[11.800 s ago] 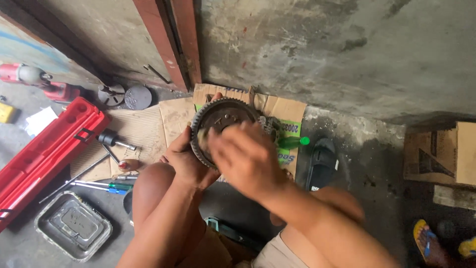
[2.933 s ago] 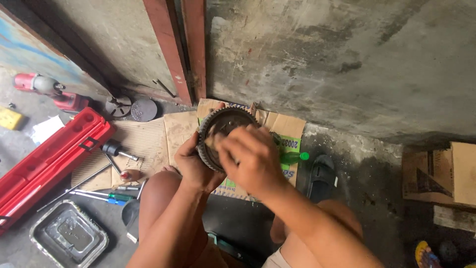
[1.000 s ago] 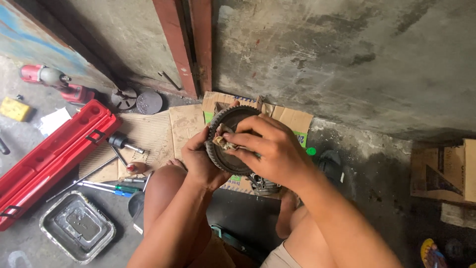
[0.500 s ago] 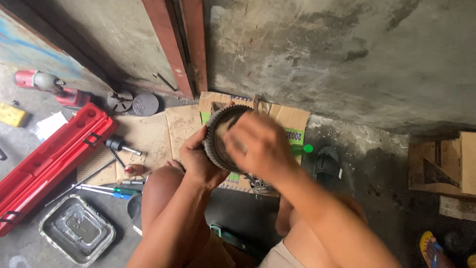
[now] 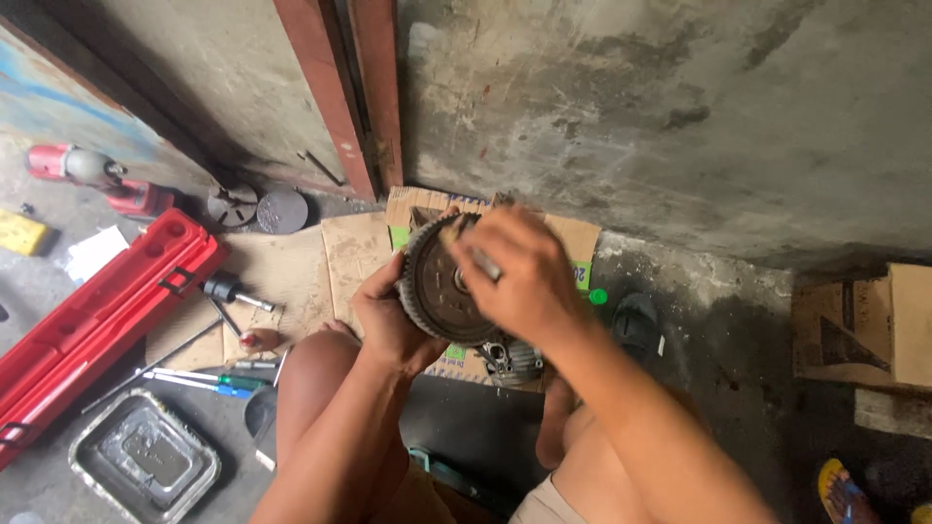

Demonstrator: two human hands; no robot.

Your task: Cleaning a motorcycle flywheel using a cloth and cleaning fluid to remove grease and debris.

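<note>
Far left: red power tool [image 5: 92,177] lying on the concrete floor [image 5: 718,320], with a yellow block [image 5: 19,233] and a white scrap [image 5: 95,252] nearer. Long red tool case [image 5: 102,311] slanting across the left side. At the near left, a rectangular metal tray [image 5: 146,458]. Just right of the case: a black-headed tool [image 5: 231,289], thin rods and a blue-and-green screwdriver [image 5: 209,383] scattered on flattened cardboard [image 5: 291,272]. Farther back, two dark round discs [image 5: 257,207] resting at the foot of a red door frame [image 5: 340,97].

Centre: left hand [image 5: 388,325] cupped under and around the left edge of a toothed round gear drum [image 5: 442,289], fingers clenched on its rim, holding it up off the cardboard and tilted on edge. Right hand [image 5: 519,272] laid over the drum's right face, fingers curled around a small pale metal piece [image 5: 482,262] pressed against the middle. Below the drum, a small grey engine part [image 5: 513,359] sitting on the cardboard.

Right: dark sandal [image 5: 636,325] on the floor, then a brown cardboard box [image 5: 864,325] against the grey wall [image 5: 680,116].
</note>
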